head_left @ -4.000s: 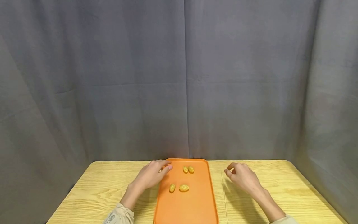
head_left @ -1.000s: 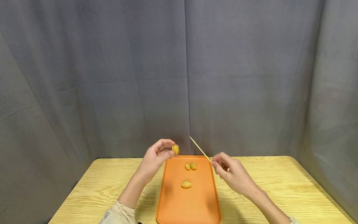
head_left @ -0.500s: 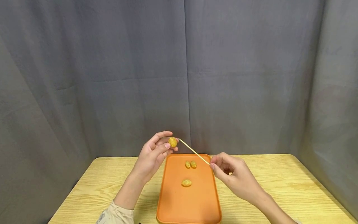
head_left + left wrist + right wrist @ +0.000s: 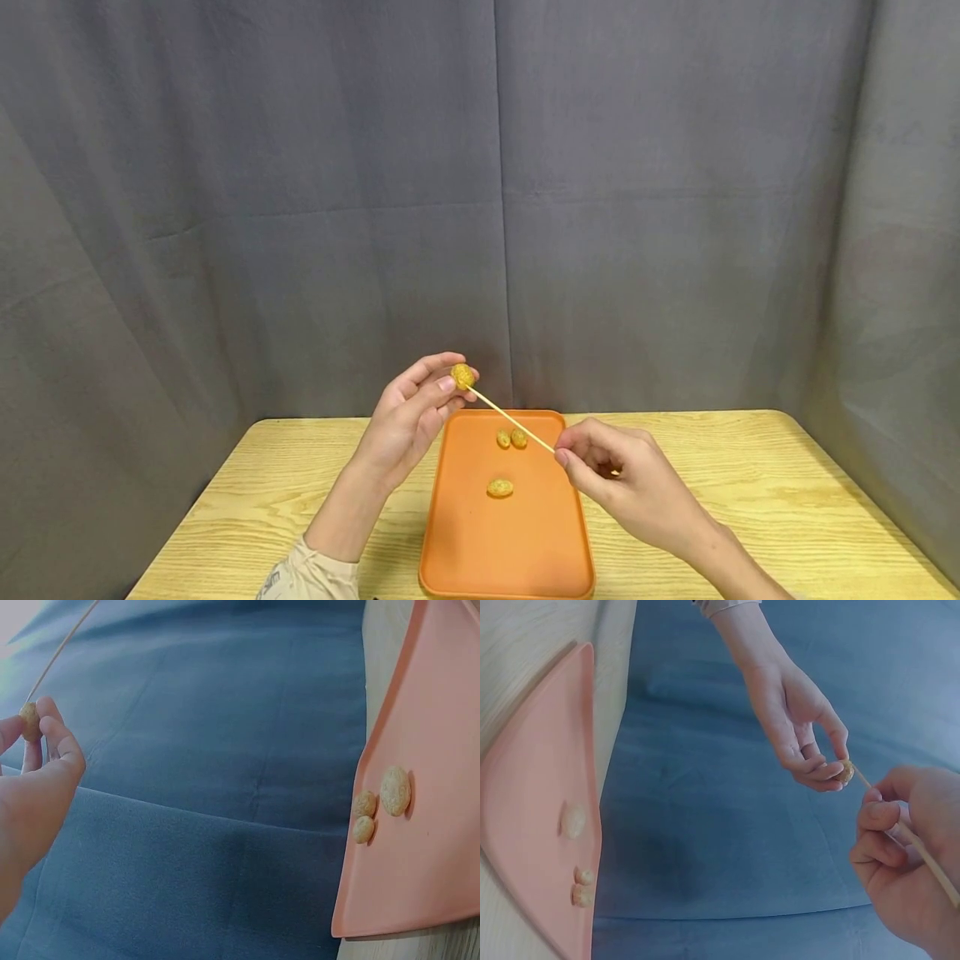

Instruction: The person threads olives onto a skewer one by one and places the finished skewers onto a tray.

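My left hand (image 4: 405,421), raised over the tray's far left, pinches a small mottled yellow oval (image 4: 462,376), potato-like in look, between thumb and fingers. A thin wooden skewer (image 4: 513,420) slants up from my right hand (image 4: 633,483), which pinches it between thumb and forefinger. Its tip meets the near side of the oval; how deep it goes I cannot tell. In the right wrist view the skewer's shaft (image 4: 930,864) runs back past the right palm. Below, the orange tray (image 4: 506,550) carries three more such ovals, a larger one (image 4: 500,488) and two smaller ones (image 4: 511,438) side by side.
The tray lies lengthwise on a light wooden table (image 4: 720,475), between the two forearms. A grey curtain (image 4: 637,250) hangs behind the table and along both sides.
The left hand has picked an oval off the tray and lifted it; the right hand has taken up the skewer. Over the last second the skewer's tip has moved left onto the oval.
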A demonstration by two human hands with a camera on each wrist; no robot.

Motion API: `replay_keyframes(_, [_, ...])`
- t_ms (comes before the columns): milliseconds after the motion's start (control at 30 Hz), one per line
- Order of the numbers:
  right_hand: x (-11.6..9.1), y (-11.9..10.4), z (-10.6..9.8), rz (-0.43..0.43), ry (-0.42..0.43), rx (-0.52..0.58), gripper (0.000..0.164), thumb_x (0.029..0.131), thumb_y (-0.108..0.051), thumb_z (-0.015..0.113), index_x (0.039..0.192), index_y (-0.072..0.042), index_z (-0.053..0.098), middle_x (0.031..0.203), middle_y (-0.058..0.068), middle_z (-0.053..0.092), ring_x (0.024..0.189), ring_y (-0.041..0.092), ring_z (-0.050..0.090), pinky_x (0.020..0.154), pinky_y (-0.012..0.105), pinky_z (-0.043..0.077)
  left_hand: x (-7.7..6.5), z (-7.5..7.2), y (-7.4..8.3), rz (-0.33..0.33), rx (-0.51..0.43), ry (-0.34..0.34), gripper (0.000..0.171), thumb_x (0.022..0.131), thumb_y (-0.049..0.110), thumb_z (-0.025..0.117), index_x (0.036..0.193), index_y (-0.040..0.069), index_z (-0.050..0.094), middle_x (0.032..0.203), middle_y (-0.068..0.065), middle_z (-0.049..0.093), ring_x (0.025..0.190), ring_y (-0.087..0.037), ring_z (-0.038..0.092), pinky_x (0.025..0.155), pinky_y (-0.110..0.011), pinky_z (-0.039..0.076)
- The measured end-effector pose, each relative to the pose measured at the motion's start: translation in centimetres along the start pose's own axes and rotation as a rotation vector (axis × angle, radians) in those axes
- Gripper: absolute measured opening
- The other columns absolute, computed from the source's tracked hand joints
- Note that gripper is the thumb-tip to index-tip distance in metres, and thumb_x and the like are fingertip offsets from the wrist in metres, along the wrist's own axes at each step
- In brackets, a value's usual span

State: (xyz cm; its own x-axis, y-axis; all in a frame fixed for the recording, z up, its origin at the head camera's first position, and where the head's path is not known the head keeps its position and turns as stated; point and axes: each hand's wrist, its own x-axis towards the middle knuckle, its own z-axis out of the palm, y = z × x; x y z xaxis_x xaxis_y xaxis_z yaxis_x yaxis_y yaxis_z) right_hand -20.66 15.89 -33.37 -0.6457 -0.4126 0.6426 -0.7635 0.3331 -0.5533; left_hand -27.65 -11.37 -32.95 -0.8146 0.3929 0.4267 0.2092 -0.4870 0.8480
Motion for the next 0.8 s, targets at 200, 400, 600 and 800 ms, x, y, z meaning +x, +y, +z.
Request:
replay_keyframes(200, [0.05, -0.02, 0.12, 0.009, 0.005, -0.035, 0.010, 0.093, -0.013, 0.061, 0.092, -0.023, 0.061, 0.063, -0.012, 0.049, 0.053, -0.005, 0.041, 0.045, 0.012, 0.035, -0.06, -0.09, 0.12, -0.005, -0.017, 0.021, 0.032, 0.094, 0.004, 0.056, 0.126, 0.006, 0.051, 0.113, -0.005, 0.060, 0.097, -0.018, 0.062, 0.093, -0.025, 0.051])
replay_keyframes(400, [0.08, -0.18, 0.21, 0.008, 0.012, -0.052, 0.010, 0.094, -0.014, 0.061, 0.093, -0.024, 0.061, 0.063, -0.013, 0.049, 0.052, -0.004, 0.041, 0.045, 0.012, 0.036, -0.09, -0.23, 0.10, 0.006, -0.038, 0.036, 0.031, 0.093, 0.002, 0.058, 0.123, 0.008, 0.054, 0.111, -0.003, 0.059, 0.097, -0.017, 0.061, 0.093, -0.026, 0.052])
replay_keyframes(600, [-0.02, -0.23, 0.37, -0.004, 0.014, -0.063, 0.009, 0.094, -0.014, 0.060, 0.093, -0.023, 0.061, 0.062, -0.012, 0.048, 0.052, -0.005, 0.038, 0.045, 0.011, 0.034, -0.26, -0.08, 0.01, 0.004, -0.026, 0.042, 0.031, 0.092, -0.001, 0.058, 0.121, 0.009, 0.057, 0.110, -0.001, 0.061, 0.096, -0.017, 0.063, 0.093, -0.026, 0.052])
replay_keyframes(800, [-0.11, -0.20, 0.56, -0.015, 0.029, -0.063, 0.010, 0.094, -0.013, 0.060, 0.093, -0.023, 0.061, 0.062, -0.011, 0.046, 0.052, -0.005, 0.037, 0.044, 0.011, 0.033, -0.32, 0.16, -0.13, 0.017, -0.015, 0.031, 0.031, 0.091, -0.001, 0.059, 0.121, 0.008, 0.060, 0.110, -0.001, 0.062, 0.095, -0.017, 0.064, 0.091, -0.026, 0.053])
